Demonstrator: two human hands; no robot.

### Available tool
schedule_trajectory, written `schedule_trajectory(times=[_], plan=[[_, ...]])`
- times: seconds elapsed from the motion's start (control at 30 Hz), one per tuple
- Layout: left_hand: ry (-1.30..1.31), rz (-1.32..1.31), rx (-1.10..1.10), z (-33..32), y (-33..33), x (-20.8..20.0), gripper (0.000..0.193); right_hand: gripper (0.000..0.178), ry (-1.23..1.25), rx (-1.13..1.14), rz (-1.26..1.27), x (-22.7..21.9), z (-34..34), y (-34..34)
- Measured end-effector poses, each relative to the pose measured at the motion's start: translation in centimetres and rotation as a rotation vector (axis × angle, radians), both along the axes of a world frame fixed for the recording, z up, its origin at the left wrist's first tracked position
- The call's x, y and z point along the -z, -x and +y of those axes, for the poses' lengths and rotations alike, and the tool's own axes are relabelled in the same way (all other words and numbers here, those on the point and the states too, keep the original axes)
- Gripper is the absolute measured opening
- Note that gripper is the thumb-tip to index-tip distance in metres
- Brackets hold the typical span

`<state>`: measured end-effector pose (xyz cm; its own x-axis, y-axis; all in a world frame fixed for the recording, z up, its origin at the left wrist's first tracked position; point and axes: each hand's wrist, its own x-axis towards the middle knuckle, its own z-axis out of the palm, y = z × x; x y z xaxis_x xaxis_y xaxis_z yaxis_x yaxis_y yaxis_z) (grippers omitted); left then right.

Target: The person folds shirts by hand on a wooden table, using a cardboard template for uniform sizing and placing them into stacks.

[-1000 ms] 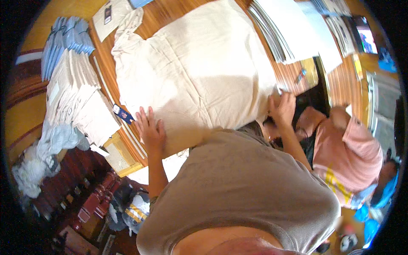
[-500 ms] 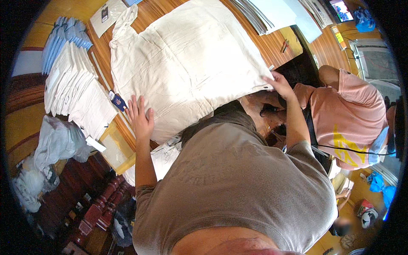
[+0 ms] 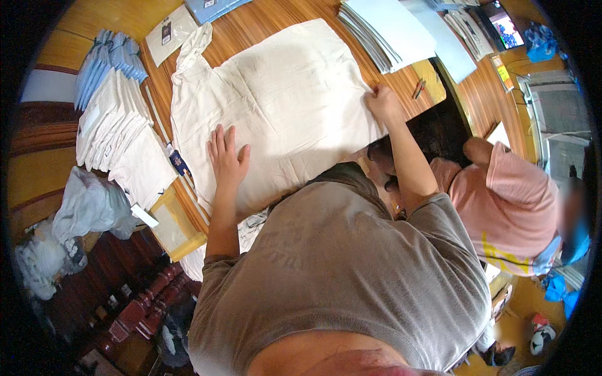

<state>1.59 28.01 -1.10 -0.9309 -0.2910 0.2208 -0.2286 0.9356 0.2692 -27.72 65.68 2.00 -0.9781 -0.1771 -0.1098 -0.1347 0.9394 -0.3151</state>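
Cream cloth garment (image 3: 282, 94) spread on brown striped wooden table (image 3: 269, 26). Left hand (image 3: 228, 158) open, fingers spread, resting on garment's near-left part. Right hand (image 3: 384, 105) closed, gripping its right edge. Beside left edge: navy rectangular tag (image 3: 179, 162); farther left, folded white garments (image 3: 113, 125), stacked.

This looks like a garment workshop or packing room: a cream shirt (image 3: 269, 106) is spread over a wooden table (image 3: 263, 25) toward twelve o'clock, with folded shirts (image 3: 116, 125) in a long stack at ten o'clock and crumpled plastic (image 3: 94, 203) at nine. Pale sheets (image 3: 395, 34) are piled at one o'clock, and a co-worker (image 3: 501, 213) in pink is near the table at three.
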Motion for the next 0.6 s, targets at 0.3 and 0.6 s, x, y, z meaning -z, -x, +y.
schedule_trajectory(times=[0.3, 0.6], plan=[[-0.019, 0.087, -0.101, -2.8, 3.6, -0.3, 0.063, 0.064, 0.157, -0.581, 0.295, 2.6, -8.0, -2.2], [-0.021, -0.009, -0.262, -8.1, 8.7, -0.6, 0.062, 0.075, 0.068, -0.454, 0.28, 4.3, -12.8, 7.9]])
